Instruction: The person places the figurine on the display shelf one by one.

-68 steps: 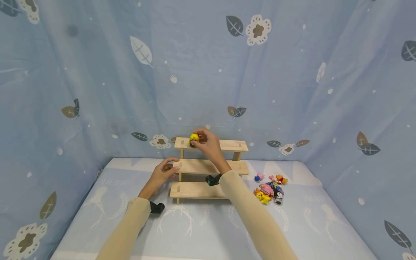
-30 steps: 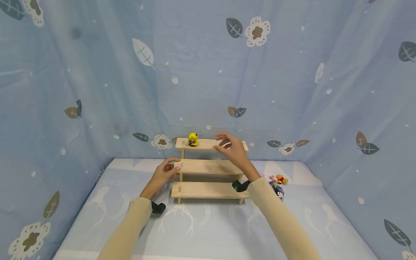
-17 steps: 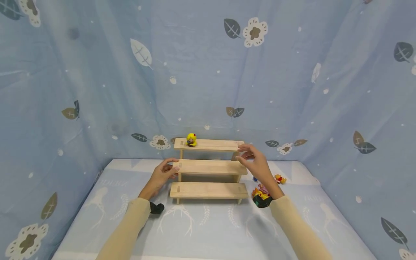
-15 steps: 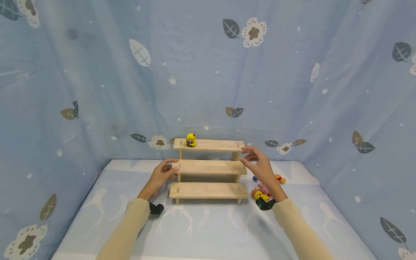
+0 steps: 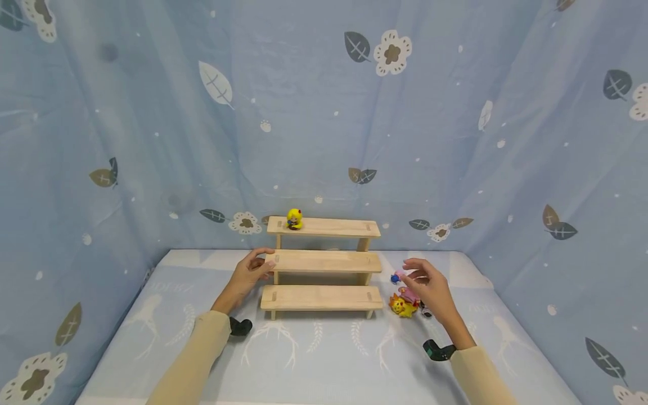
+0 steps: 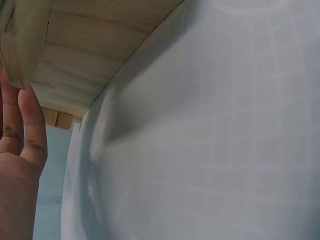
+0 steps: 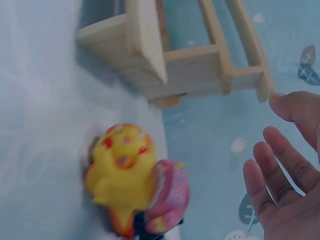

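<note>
A three-tier wooden display stand stands near the back of the table. My left hand grips the left end of its middle shelf; in the left wrist view, fingertips lie against the board's edge. On the left part of the top shelf sits a yellow-haired figurine. My right hand holds nothing and hovers over a group of small toy figures right of the stand, fingers apart. Among them are a yellow figure with red cheeks, a pink one and a small blue-and-pink one.
Part of a black-and-white figure shows beside the right hand, which hides other toys. A pale blue patterned cloth covers the table. Patterned blue curtains close off the back and both sides.
My right hand has let go of the yellow-haired figurine on the top shelf and moved right and down to over the toys. My left hand has stayed at the middle shelf.
</note>
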